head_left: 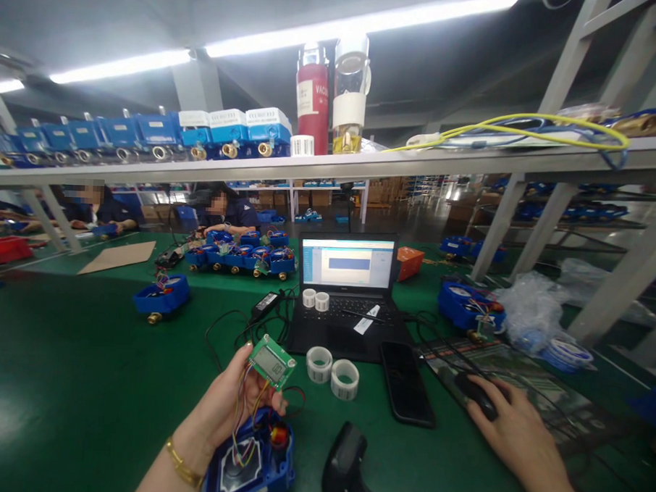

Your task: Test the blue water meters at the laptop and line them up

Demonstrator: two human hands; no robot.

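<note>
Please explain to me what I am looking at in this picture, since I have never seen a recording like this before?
This single picture comes from a camera worn on a person's head, looking forward and down, so the two bare hands at the bottom are the wearer's own. The left hand holds up a small green circuit board with a display; coloured wires run from it down into an open blue meter housing below. The right hand rests on a black mouse on a mouse pad. On the green table lie an open laptop, a dark phone, two rolls of labels and a black handheld scanner. More blue meters sit further back, and other people work at the far side.
</note>
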